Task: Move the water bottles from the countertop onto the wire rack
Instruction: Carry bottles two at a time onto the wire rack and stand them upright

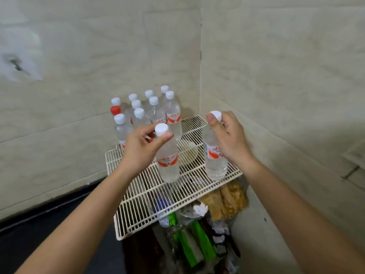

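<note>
A cream wire rack (138, 206) fills the tiled corner. My left hand (138, 149) grips the neck of a clear water bottle (168, 165) with a white cap and red label, upright near the rack's middle. My right hand (229, 135) holds a second water bottle (214, 165) by its neck, upright near the rack's right front edge. Both bottle bases are at rack level; whether they touch it I cannot tell. Behind them, at the rack's back left, stands a cluster of several more bottles (156, 113), one with a red cap (115, 110).
A small shallow dish (189, 153) lies on the rack between the two held bottles. Under the rack sits a jumble of green wrappers, crumpled paper and packets (199, 234). Tiled walls close in at the back and right. A dark surface (49, 220) runs along the lower left.
</note>
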`<state>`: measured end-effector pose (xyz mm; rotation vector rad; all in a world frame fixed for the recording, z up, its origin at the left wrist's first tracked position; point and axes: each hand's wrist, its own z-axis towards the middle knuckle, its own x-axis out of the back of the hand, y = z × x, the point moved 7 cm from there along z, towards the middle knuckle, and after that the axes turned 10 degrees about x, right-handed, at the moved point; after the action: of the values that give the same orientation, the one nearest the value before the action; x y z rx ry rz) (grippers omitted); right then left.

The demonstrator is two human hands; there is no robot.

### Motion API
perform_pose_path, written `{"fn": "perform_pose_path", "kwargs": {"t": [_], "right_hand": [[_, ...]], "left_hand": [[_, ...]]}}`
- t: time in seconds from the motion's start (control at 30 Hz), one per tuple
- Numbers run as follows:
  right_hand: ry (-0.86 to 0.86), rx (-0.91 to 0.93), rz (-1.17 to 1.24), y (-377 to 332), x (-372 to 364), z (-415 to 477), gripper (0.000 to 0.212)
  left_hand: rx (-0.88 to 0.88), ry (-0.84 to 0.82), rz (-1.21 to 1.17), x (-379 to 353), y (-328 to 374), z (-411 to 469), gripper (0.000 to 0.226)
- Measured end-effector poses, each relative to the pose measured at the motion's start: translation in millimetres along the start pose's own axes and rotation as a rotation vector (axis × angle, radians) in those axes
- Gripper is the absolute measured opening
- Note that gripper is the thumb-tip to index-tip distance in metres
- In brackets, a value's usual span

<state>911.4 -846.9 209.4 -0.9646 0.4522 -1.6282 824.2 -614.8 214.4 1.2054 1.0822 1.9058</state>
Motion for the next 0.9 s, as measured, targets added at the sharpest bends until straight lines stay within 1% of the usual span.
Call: {"fn": "perform_pose_path", "kwargs": {"t": [0.1,0.17,0.3,0.33,0.43,0.47,0.57,0.6,0.7,0.77,0.83,0.9], "right_hand": [[-0.121,0.058,-0.187,22.6,-29.5,34.2,0.042],[-0.187,0.057,-0.237,41.2,-47.9,52.3,0.045],[-0.276,0.043,-0.239,69.1,-77.9,82.0,0.039],[-0.292,0.048,-0.244,72.5,-83.7,88.4,0.040],[-0.355,0.095,-0.253,75.2,-99.6,106.7,0.050],[-0.380,0.099,-0.248,75.5,-104.4,112.1,0.050],[-0.440,0.102,-0.181,75.3,-116.7,124.4,0.039],[-0.449,0.111,-0.160,74.0,-119.8,128.1,0.039],[-0.438,0.125,-0.112,74.9,-125.4,134.9,0.038],[-0.435,0.135,-0.116,78.1,-128.2,134.2,0.038],[-0.456,0.151,-0.120,81.1,-131.9,132.5,0.039],[-0.459,0.164,-0.102,82.6,-133.9,130.4,0.040]], "left_hand": [[0.025,-0.004,-0.007,-5.7,-12.3,34.7,0.025],[0.050,0.021,-0.006,-7.6,-20.9,58.2,0.023],[0.074,0.050,0.034,-13.3,-28.9,93.4,0.023],[0.073,0.061,0.077,-14.0,-28.6,99.9,0.024],[0.045,0.122,0.307,-15.7,-22.4,115.8,0.030],[0.040,0.128,0.355,-17.3,-19.1,120.2,0.031],[0.035,0.103,0.445,-22.3,-10.1,129.9,0.048],[0.018,0.115,0.484,-21.5,-6.9,132.5,0.050],[-0.024,0.213,0.616,-11.3,-1.8,136.8,0.045],[0.000,0.256,0.683,-6.8,-6.8,135.6,0.044],[0.044,0.298,0.680,-6.6,-13.9,129.8,0.045],[0.040,0.335,0.664,-8.5,-16.5,125.1,0.043]]}}
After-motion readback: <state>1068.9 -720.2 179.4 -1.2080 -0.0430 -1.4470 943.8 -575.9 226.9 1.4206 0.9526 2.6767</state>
